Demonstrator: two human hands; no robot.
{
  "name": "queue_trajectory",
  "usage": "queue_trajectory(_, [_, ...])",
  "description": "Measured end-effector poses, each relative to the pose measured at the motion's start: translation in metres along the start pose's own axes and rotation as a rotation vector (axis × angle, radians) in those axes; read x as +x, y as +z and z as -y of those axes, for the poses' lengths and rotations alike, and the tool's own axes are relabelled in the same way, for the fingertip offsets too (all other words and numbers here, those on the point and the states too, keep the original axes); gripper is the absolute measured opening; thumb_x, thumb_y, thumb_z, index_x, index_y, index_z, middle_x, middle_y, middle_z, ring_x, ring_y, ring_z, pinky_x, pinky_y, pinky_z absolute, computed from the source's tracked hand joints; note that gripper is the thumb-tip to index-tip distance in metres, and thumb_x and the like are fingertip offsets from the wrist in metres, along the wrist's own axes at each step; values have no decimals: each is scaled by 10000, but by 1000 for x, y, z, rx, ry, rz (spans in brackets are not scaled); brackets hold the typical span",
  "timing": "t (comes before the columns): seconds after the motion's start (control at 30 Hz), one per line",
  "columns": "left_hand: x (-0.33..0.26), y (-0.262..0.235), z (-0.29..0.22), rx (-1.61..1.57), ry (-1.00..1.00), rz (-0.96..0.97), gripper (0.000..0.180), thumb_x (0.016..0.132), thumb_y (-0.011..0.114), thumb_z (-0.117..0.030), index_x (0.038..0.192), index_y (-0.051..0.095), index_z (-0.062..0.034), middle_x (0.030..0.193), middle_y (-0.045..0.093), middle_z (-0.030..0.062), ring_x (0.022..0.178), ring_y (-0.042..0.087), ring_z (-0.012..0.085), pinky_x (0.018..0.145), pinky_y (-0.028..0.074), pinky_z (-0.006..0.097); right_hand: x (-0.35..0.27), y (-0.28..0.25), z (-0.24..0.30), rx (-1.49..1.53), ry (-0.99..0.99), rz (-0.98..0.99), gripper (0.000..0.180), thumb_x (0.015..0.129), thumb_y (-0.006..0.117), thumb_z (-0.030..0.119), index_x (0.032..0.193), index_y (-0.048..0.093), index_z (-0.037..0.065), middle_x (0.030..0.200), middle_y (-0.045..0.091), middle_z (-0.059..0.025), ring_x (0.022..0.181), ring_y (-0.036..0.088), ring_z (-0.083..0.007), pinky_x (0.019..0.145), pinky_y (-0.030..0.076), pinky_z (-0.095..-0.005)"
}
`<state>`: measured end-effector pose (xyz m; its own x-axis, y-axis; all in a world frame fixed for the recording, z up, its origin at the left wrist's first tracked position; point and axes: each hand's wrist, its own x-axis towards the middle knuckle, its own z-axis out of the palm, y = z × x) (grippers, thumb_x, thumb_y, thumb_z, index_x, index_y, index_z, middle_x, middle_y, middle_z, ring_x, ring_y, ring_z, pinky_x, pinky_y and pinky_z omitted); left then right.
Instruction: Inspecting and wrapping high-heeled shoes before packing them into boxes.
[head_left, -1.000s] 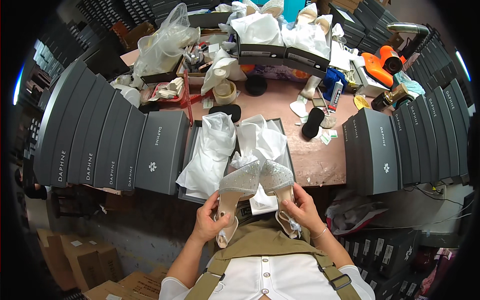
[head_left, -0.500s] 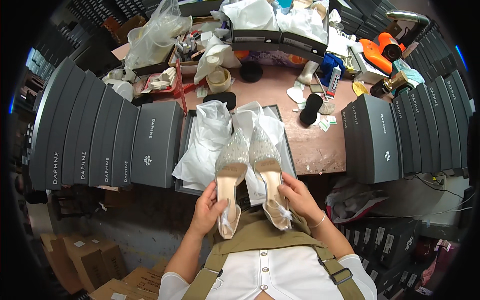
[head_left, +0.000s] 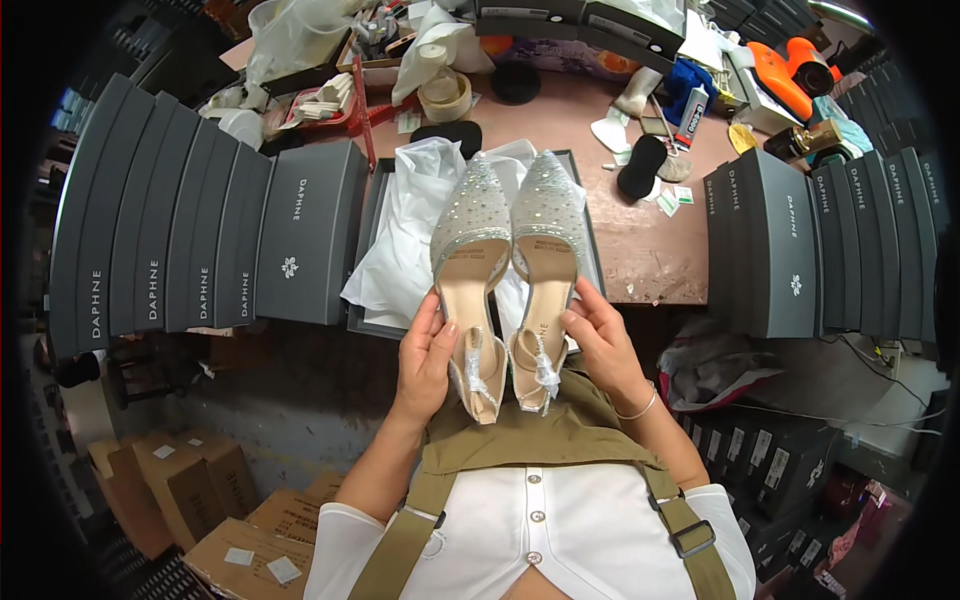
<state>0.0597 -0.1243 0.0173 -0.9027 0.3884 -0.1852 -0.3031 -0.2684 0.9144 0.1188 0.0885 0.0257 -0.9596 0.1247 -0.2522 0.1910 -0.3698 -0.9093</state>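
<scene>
A pair of pointed, glittery silver high-heeled shoes is held side by side before me, toes pointing away and beige insoles facing up. My left hand is closed around the side of the left shoe. Around the outer side of the right shoe, my right hand is closed likewise. Clear wrapping is bunched on the straps near both heels. Behind and beneath the shoes lies an open dark grey shoebox with crumpled white tissue paper in it.
Grey shoeboxes stand in rows at the left and right of the pink table. Black oval pads, a tube, a tape roll and an orange tool lie farther back. Brown cartons sit low at left.
Both hands have raised the shoes and brought them closer together, so they look larger and their toes reach farther up the view. The view has tilted downward slightly.
</scene>
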Motion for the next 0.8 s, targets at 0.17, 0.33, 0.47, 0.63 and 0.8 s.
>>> queue_trajectory(0.17, [15, -4, -7, -126, -190, -36, 471, 951, 393, -153, 1379, 331, 33, 1142, 588, 155, 990, 601, 196, 893, 456, 292, 6, -6, -4, 163, 62, -33, 409, 946, 462, 90, 1329, 383, -29, 1110, 579, -76, 983, 551, -117, 868, 444, -247])
queue_trajectory(0.33, [25, -17, 2, -801, -372, 398, 473, 964, 443, -244, 1346, 354, 20, 730, 483, 63, 612, 450, 135, 667, 445, 284, 5, -18, 10, 783, 168, 195, 314, 960, 382, 200, 1171, 463, -19, 817, 553, -98, 739, 574, -200, 722, 490, -350])
queue_trajectory(0.47, [17, -4, 20, -1102, -451, 472, 466, 944, 487, -190, 1328, 369, 46, 776, 468, 51, 576, 456, 84, 570, 402, 236, 1, -10, 3, 941, 269, 184, 411, 982, 373, 311, 1171, 453, -46, 763, 506, -78, 617, 527, -150, 544, 472, -316])
queue_trajectory(0.63, [15, 11, 24, -1224, -590, 659, 379, 984, 416, -156, 1287, 382, 68, 773, 454, 64, 504, 460, 77, 488, 390, 222, 3, -19, -39, 1093, 262, 521, 398, 982, 379, 298, 1197, 453, -28, 800, 524, -93, 521, 548, -154, 485, 458, -353])
queue_trajectory(0.8, [10, 21, 28, -1267, -647, 634, 354, 992, 393, -145, 1260, 398, 84, 803, 443, 91, 509, 469, 95, 506, 414, 221, 0, -11, -41, 1131, 303, 514, 377, 970, 405, 279, 1152, 455, -48, 768, 485, -104, 497, 471, -163, 460, 440, -275])
